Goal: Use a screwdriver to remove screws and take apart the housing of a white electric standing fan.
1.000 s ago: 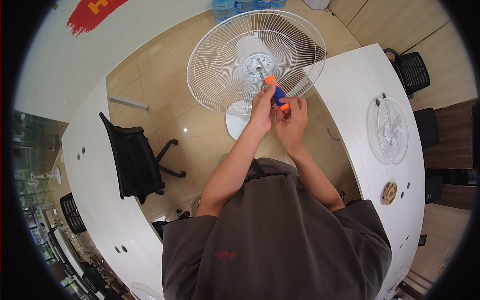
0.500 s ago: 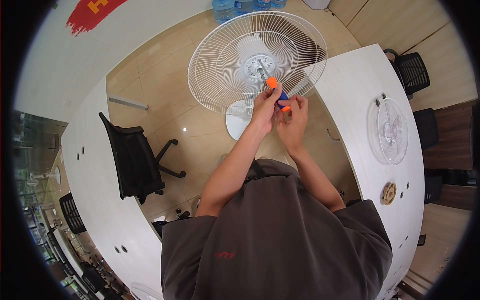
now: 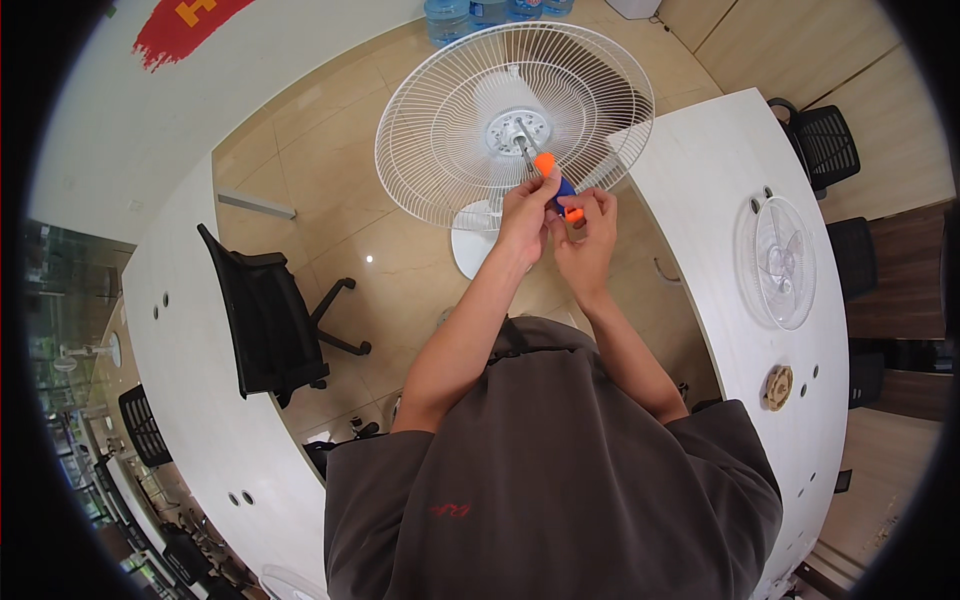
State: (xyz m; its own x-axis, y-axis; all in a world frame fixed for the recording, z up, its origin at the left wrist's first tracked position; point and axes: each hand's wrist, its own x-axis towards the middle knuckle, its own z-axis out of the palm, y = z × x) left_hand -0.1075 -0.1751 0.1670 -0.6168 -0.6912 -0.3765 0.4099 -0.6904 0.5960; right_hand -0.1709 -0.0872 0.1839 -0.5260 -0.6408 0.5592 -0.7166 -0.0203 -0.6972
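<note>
Both my hands are on a screwdriver (image 3: 566, 190) with an orange and blue handle. My left hand (image 3: 525, 215) is closed round the handle near its front collar. Fingers of my right hand (image 3: 590, 235) pinch the orange rear end of the handle. The metal shaft slants up and away to the white hub (image 3: 518, 132) at the middle of a wire fan grille (image 3: 430, 150); whether its tip touches a screw I cannot tell. Beneath the grille shows part of the fan's round white base (image 3: 475, 252), standing on the floor.
On the white table (image 3: 690, 150) at right lie a clear-bladed fan part (image 3: 783, 262) and a small brown dish-like object (image 3: 779, 387). A black office chair (image 3: 265, 315) stands at left beside another white table (image 3: 185, 380). Blue water bottles (image 3: 488, 12) line the far wall.
My right fingers have shifted slightly on the rear of the screwdriver handle, and more of its orange end shows. The grille and my left hand have hardly moved.
</note>
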